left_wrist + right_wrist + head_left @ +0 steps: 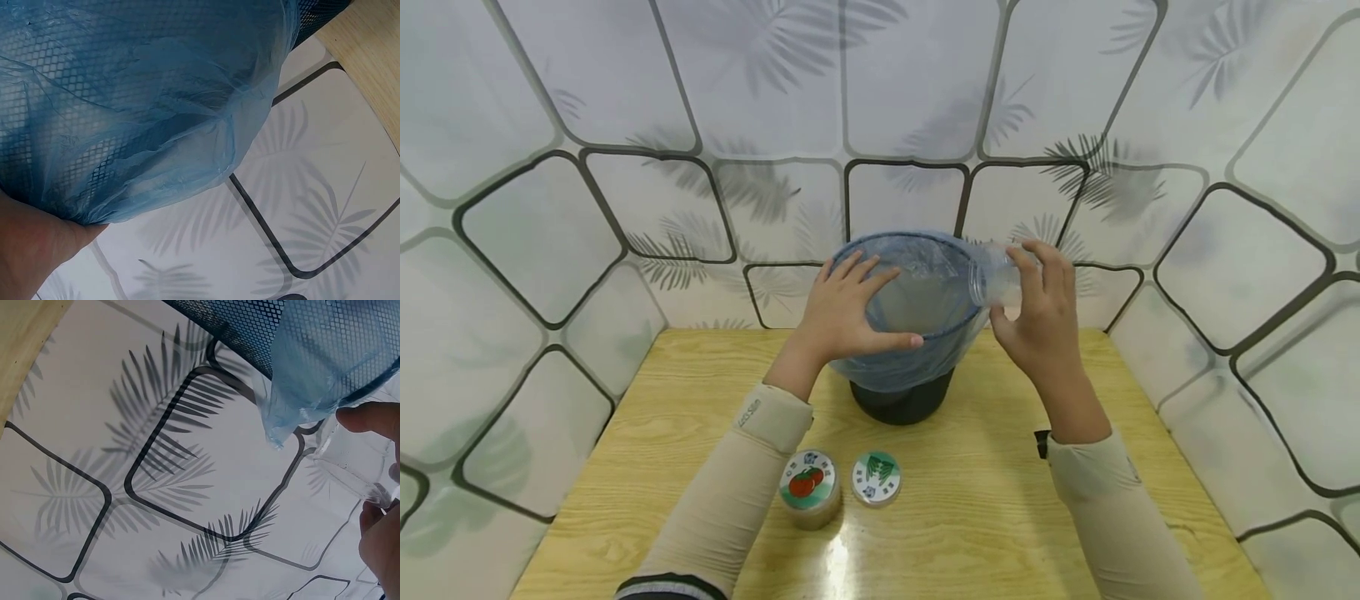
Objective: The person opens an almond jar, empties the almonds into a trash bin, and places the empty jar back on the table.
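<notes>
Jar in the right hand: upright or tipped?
Tipped: in the head view, the right hand holds the clear jar sideways, its rim toward the bin.

Bin [901, 404] on table [1007, 500], wall [910, 83] behind; before bin, lidded jar [808, 490] left of loose lid [876, 478]; second jar [998, 278] at bin's right edge.

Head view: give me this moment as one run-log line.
right hand: holds clear jar sideways, mouth toward bin | left hand: spread at bin's left side | table: tomato-label jar, green-and-white lid
</notes>
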A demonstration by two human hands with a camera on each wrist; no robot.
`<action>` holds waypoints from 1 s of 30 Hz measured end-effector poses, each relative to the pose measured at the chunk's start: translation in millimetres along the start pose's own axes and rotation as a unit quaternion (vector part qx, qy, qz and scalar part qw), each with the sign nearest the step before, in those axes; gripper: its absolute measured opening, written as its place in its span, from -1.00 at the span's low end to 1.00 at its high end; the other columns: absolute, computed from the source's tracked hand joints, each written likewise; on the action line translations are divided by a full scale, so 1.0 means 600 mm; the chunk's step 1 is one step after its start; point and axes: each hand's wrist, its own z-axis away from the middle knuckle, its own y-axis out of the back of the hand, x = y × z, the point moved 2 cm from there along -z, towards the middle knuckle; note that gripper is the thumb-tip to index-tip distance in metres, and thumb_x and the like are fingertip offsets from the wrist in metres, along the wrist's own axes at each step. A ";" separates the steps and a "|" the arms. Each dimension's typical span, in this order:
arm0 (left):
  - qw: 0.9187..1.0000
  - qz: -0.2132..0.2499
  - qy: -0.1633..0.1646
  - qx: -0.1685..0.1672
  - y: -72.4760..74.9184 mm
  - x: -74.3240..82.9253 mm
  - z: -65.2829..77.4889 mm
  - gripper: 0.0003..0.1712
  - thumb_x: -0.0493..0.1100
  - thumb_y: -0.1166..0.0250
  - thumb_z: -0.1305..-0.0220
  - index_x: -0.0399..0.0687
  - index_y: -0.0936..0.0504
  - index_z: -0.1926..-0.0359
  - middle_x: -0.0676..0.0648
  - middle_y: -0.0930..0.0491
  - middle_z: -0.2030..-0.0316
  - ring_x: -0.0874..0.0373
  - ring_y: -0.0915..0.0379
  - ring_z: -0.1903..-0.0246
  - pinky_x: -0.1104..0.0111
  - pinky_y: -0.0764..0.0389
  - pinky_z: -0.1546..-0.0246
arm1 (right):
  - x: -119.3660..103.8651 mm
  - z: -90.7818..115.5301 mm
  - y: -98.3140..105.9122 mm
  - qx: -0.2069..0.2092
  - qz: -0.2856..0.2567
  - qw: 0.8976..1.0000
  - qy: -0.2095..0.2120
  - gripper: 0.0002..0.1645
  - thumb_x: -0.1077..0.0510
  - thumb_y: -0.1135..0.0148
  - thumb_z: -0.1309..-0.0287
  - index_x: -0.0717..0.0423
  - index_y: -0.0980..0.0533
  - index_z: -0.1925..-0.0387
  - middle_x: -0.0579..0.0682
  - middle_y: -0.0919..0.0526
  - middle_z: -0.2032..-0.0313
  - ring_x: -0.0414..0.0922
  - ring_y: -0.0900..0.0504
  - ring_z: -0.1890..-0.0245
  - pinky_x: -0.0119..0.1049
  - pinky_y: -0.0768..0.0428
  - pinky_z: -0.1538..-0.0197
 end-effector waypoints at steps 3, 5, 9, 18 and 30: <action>1.000 0.001 -0.005 0.012 -0.003 -0.001 0.000 0.36 0.93 0.00 0.08 0.36 -0.27 -0.65 -0.13 -0.22 -0.64 -0.18 0.08 -0.69 -0.30 0.15 -0.65 | 0.005 0.008 0.003 0.007 0.010 1.000 -0.015 -0.20 0.38 -0.50 -0.05 0.31 -0.41 -0.34 0.40 -0.43 -0.30 0.39 -0.38 -0.29 0.26 -0.37 -0.37; 1.000 0.002 -0.009 0.020 -0.005 -0.001 0.000 0.43 1.00 0.13 0.13 0.35 -0.29 -0.64 -0.13 -0.24 -0.62 -0.18 0.06 -0.68 -0.30 0.14 -0.64 | 0.008 0.013 0.005 0.012 0.017 1.000 -0.023 -0.19 0.34 -0.51 -0.05 0.32 -0.39 -0.34 0.41 -0.44 -0.28 0.39 -0.39 -0.25 0.25 -0.38 -0.34; 0.999 0.009 -0.016 0.043 -0.011 -0.004 0.001 0.54 1.06 0.33 0.25 0.30 -0.35 -0.61 -0.13 -0.29 -0.60 -0.18 0.00 -0.66 -0.30 0.10 -0.64 | 0.016 0.026 0.006 0.024 0.016 0.999 -0.037 -0.07 0.31 -0.53 0.00 0.33 -0.30 -0.40 0.42 -0.47 -0.23 0.38 -0.43 -0.19 0.24 -0.41 -0.25; 0.994 0.043 -0.041 0.094 -0.013 -0.006 0.007 0.48 1.02 0.21 0.17 0.22 -0.42 -0.57 -0.15 -0.30 -0.59 -0.22 -0.10 -0.62 -0.25 0.03 -0.64 | 0.033 0.062 0.009 0.015 0.003 0.996 -0.086 0.25 0.17 -0.59 0.01 0.21 -0.08 -0.62 0.44 -0.46 -0.18 0.36 -0.42 -0.12 0.29 -0.38 -0.25; 0.979 0.115 -0.056 0.158 -0.012 -0.010 0.013 0.36 0.92 -0.05 0.07 0.18 -0.45 -0.55 -0.13 -0.15 -0.65 -0.25 -0.15 -0.59 -0.28 -0.24 -0.53 | 0.050 0.113 0.009 -0.023 0.015 0.993 -0.117 0.30 0.02 -0.61 0.00 0.09 -0.10 -0.67 0.44 -0.42 -0.13 0.37 -0.41 -0.02 0.32 -0.41 -0.11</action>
